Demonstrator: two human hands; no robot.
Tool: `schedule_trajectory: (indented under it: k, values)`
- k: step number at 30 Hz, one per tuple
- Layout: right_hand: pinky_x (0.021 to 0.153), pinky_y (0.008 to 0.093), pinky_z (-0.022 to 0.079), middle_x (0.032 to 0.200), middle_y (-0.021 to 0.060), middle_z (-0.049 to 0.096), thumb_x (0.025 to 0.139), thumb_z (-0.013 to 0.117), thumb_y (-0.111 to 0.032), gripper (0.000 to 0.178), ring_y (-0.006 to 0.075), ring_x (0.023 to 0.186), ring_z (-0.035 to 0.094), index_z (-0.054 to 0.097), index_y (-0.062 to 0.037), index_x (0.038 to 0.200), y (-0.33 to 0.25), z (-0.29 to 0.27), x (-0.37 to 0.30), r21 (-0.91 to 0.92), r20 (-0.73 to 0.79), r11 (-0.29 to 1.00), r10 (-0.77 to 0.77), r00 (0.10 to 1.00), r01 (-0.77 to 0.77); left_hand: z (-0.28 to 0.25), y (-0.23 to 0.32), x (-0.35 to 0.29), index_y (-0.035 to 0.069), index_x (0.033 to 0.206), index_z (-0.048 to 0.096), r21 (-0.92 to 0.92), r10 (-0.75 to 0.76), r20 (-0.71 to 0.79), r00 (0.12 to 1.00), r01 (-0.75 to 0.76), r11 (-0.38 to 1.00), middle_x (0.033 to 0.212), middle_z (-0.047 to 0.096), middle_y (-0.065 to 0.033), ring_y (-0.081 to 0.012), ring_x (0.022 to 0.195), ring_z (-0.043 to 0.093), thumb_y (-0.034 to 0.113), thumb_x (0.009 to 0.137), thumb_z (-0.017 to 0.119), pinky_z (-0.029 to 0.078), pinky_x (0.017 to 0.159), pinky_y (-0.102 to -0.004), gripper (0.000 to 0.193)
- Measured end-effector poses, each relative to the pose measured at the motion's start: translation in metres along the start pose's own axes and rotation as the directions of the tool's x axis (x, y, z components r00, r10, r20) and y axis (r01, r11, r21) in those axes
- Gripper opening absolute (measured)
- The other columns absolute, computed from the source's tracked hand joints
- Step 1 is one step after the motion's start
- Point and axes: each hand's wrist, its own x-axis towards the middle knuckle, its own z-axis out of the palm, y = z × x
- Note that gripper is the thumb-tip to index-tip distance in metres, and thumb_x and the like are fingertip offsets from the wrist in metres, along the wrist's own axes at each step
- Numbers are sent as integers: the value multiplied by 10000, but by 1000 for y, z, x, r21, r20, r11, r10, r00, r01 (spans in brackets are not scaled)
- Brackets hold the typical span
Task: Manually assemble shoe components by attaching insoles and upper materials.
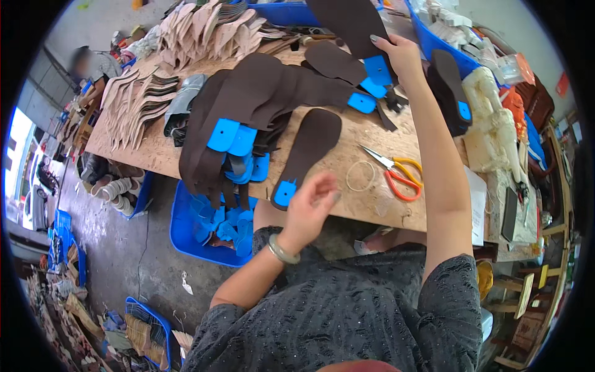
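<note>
Up beyond the left hand (308, 208), whose fingers hang loosely parted, the right hand (400, 56) pinches a dark brown insole (347, 22) above the desk (347, 155); it looks light, floppy, best gripped near its blue heel tab

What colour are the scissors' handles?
Orange and yellow: the scissors show best in the head view, on the table.

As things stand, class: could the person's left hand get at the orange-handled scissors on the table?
Probably yes. The left hand hovers open at the table's near edge, and the scissors lie to its right on bare tabletop. Only a thin ring lies between them; the right hand is raised farther back, holding a brown insole.
</note>
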Motion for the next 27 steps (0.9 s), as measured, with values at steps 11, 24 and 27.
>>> schedule_trajectory:
  k: [11,24,27]
  values:
    - [616,201,474,788,5,663,835,697,-175,224,49,684,581,692,22,941,-49,0,-234,307,64,942,118,991,-132,61,45,32,33,1228,485,-463,237,-103,966,-258,848,1147,594,-71,-138,1027,581,205,936,576,469,901,-292,351]
    - [588,176,490,718,-15,589,776,747,-109,173,74,652,593,582,-81,817,-14,-20,-277,746,470,412,232,851,-524,64,30,-16,36,1148,537,-598,-51,141,989,127,791,1045,633,-82,-177,915,639,167,920,590,547,787,-310,267]
    - [569,175,458,703,-13,575,762,759,-109,182,81,632,574,584,-72,793,-14,-22,-284,755,469,443,150,870,-483,64,34,-22,32,1145,537,-652,-26,227,974,171,739,1033,635,-93,-190,898,646,175,925,583,553,779,-313,267]
